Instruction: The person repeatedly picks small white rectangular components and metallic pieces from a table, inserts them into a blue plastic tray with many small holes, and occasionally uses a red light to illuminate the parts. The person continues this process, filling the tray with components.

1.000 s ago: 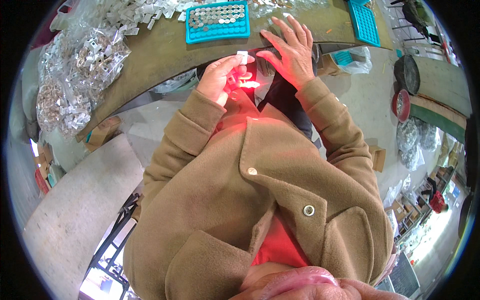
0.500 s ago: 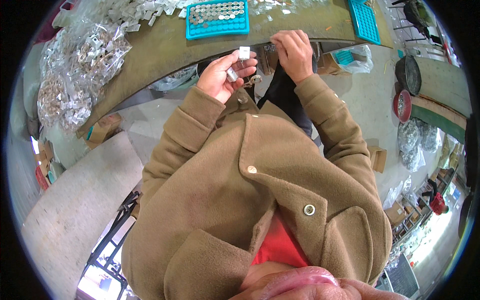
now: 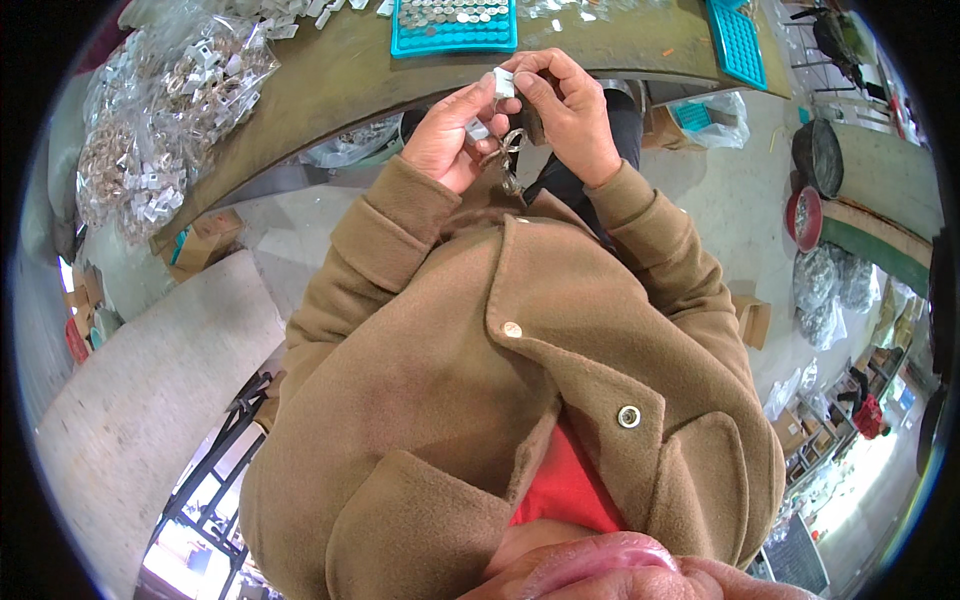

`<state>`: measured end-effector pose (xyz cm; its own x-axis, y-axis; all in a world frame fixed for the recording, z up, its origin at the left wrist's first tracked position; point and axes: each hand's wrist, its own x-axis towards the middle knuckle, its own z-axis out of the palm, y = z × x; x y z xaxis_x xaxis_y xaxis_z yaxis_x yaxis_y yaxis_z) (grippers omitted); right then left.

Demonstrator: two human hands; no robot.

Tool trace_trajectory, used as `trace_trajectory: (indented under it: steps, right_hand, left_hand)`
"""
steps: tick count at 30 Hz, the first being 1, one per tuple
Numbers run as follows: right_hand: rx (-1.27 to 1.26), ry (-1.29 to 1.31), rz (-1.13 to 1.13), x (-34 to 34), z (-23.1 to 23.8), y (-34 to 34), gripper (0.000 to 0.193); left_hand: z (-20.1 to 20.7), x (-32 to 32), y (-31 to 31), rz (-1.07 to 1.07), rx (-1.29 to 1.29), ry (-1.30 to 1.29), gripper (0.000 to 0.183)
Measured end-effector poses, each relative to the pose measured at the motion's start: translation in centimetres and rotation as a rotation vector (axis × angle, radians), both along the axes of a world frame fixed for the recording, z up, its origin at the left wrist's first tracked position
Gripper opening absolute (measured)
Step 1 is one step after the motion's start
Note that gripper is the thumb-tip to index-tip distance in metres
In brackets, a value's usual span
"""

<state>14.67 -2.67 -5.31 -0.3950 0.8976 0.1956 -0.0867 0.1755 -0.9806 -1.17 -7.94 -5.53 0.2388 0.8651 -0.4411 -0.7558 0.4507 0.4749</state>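
Just beyond the table's near edge, my left hand (image 3: 450, 138) pinches a small white tag (image 3: 503, 84) between thumb and fingers. A second white tag (image 3: 477, 129) lies lower in the same hand, against the curled fingers. From that hand dangles a thin, shiny, chain-like piece (image 3: 513, 148); its exact kind is hard to make out. My right hand (image 3: 575, 105) is closed, its thumb and forefinger at the right edge of the upper tag. Whether a tiny part sits between those fingertips is hidden. Ahead on the table stands a turquoise tray (image 3: 455, 42) with rows of round silver pieces.
Clear bags of tagged pieces (image 3: 165, 130) are heaped at the table's left. Another turquoise tray (image 3: 738, 50) lies at the right end of the table (image 3: 600, 42). Cardboard boxes (image 3: 208, 243) stand on the floor, and a red bowl (image 3: 803, 218) sits at the right.
My right hand has moved left from the table edge to meet the upper tag. My left hand has risen slightly and shifted right, with the tags in it.
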Motion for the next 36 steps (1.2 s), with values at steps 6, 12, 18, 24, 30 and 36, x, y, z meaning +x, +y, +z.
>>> trace_trajectory:
  steps: [6,12,18,24,30,36]
  right_hand:
    - [0.055,-0.031,-0.054,-0.5,0.2,-0.1,0.009]
    - [-0.037,0.055,0.021,-0.4,0.0,-0.3,0.01]
    - [0.014,0.082,-0.067,-1.1,-0.5,-0.5,0.007]
    - [0.232,-0.137,-0.044,-0.7,-0.7,0.3,0.007]
    - [0.138,-0.285,0.023,-0.1,-0.4,0.8,0.007]
    - [0.116,-0.287,0.068,0.0,0.4,1.4,0.005]
  left_hand:
    - [-0.7,0.0,0.0,-0.028,0.04,-0.19,0.029]
    - [-1.6,-0.1,0.3,-0.03,0.025,-0.269,0.03]
    - [-1.5,-0.4,0.1,-0.079,0.034,-0.373,0.027]
    - [-0.4,0.7,0.0,0.09,0.076,0.12,0.019]
    - [0.1,-0.1,0.3,0.049,-0.019,0.207,0.019]
    - [-0.2,-0.9,0.8,-0.03,-0.058,0.131,0.022]
